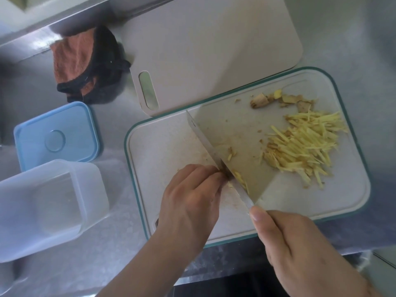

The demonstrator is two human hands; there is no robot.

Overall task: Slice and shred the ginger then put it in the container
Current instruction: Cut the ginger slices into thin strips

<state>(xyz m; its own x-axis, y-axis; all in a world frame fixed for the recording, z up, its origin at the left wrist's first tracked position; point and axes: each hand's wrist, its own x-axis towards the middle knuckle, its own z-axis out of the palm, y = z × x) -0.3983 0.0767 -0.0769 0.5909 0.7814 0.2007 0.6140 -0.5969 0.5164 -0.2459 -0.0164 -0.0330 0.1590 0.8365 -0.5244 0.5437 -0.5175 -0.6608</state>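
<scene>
Ginger, pale yellow and cut into thin shreds (304, 146), lies heaped on the white teal-rimmed plastic cutting board (353, 189), on the far side of the broad steel cleaver (233, 155) from the hands. The right hand (304, 249) clasps the cleaver's handle. The left hand (192, 198) curls its fingertips against the blade over a small ginger piece, mostly hidden. Left of that hand stands a clear, lidless plastic container (49, 206); beyond it lies a blue lid (56, 136). No readable writing shows anywhere.
</scene>
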